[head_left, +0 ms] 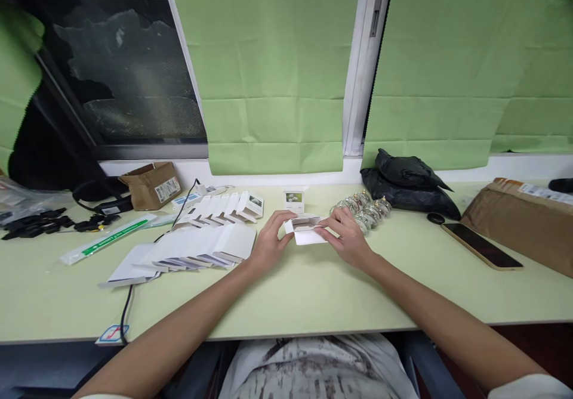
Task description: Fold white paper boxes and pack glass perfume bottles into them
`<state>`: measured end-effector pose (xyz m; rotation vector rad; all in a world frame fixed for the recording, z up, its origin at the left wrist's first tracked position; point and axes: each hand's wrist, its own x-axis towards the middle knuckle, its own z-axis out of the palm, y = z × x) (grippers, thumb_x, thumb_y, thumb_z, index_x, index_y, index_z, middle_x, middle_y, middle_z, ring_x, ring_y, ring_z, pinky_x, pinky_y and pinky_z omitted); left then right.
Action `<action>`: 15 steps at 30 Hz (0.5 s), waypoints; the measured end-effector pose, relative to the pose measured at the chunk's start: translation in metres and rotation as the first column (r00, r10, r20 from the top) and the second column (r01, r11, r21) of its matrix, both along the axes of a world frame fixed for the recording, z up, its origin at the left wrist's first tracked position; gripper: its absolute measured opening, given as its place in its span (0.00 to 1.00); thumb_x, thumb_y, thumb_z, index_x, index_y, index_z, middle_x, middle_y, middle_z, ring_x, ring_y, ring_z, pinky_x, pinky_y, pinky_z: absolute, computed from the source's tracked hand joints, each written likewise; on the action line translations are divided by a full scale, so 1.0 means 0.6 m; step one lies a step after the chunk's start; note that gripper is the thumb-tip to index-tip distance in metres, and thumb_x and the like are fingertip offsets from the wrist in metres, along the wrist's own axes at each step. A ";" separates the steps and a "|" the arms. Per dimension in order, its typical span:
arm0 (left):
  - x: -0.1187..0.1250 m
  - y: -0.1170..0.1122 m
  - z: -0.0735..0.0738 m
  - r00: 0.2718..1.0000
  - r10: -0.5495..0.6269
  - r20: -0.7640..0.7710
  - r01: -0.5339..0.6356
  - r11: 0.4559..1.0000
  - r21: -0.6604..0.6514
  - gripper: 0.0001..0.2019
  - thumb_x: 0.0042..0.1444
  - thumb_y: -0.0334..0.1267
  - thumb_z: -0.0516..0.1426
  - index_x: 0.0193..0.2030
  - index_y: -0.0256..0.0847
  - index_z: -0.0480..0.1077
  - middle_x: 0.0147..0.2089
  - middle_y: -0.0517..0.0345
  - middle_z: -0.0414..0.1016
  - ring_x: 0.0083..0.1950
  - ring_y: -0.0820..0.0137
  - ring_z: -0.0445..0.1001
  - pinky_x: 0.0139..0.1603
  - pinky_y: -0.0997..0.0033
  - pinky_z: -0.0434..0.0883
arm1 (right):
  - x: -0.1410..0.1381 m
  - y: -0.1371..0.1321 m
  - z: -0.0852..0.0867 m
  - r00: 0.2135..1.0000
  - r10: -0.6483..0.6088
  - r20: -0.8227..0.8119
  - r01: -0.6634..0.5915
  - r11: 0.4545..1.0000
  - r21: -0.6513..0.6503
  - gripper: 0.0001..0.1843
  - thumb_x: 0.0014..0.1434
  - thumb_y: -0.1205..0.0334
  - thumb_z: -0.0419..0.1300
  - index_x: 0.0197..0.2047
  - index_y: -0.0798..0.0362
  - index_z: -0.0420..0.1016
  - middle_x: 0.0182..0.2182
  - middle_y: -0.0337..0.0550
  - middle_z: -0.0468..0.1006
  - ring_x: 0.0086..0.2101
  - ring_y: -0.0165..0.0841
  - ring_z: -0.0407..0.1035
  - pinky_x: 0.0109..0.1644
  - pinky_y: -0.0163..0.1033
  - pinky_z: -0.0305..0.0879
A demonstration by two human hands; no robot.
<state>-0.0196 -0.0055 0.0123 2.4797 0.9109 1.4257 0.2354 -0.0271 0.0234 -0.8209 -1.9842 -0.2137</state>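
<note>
Between my two hands is a small white cardboard box (pixel 308 232), its end open toward me and a flap hanging down. My left hand (pixel 271 238) grips the box's left side, thumb in front. On the right, my right hand (pixel 347 235) pinches the box near its upper right edge and flap. Just behind stands another white box (pixel 293 200) with a small picture on its front. Close to my right hand lie several round silvery, shiny items (pixel 369 211). Left of my left hand are a row of folded white boxes (pixel 224 208) and a fanned stack of flat white cartons (pixel 201 247).
A brown carton (pixel 154 187), black cables (pixel 40 223) and a green-striped plastic packet (pixel 111 238) lie at the left. Toward the right are black plastic bags (pixel 405 181), a phone (pixel 481 246) and a large brown package (pixel 521 220). A black cord (pixel 126 309) hangs over the front edge.
</note>
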 end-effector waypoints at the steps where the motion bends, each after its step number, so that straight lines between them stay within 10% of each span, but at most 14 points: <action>1: 0.000 0.000 0.000 1.000 -0.001 0.001 0.001 1.000 0.003 0.25 0.62 0.23 0.56 0.63 0.49 0.67 0.61 0.51 0.71 0.65 0.61 0.72 0.67 0.53 0.71 | 0.000 0.000 0.000 1.000 0.011 0.001 -0.011 1.000 -0.007 0.10 0.73 0.58 0.58 0.44 0.50 0.80 0.34 0.45 0.69 0.38 0.39 0.61 0.44 0.46 0.61; 7: 0.001 0.000 0.001 1.000 -0.020 0.014 0.020 0.999 -0.030 0.23 0.64 0.25 0.57 0.63 0.50 0.68 0.61 0.52 0.72 0.65 0.61 0.72 0.67 0.52 0.71 | 0.000 -0.006 0.005 0.999 0.035 -0.018 -0.036 0.996 -0.082 0.10 0.74 0.57 0.56 0.44 0.49 0.78 0.35 0.45 0.69 0.40 0.41 0.63 0.46 0.47 0.63; 15: 0.016 -0.003 0.002 0.981 -0.032 0.193 0.101 0.927 -0.361 0.17 0.69 0.44 0.58 0.62 0.45 0.68 0.61 0.49 0.76 0.59 0.61 0.78 0.57 0.58 0.80 | 0.000 -0.009 0.003 0.987 0.015 -0.162 -0.037 0.990 -0.136 0.30 0.70 0.47 0.60 0.70 0.45 0.61 0.55 0.53 0.71 0.54 0.48 0.65 0.57 0.55 0.68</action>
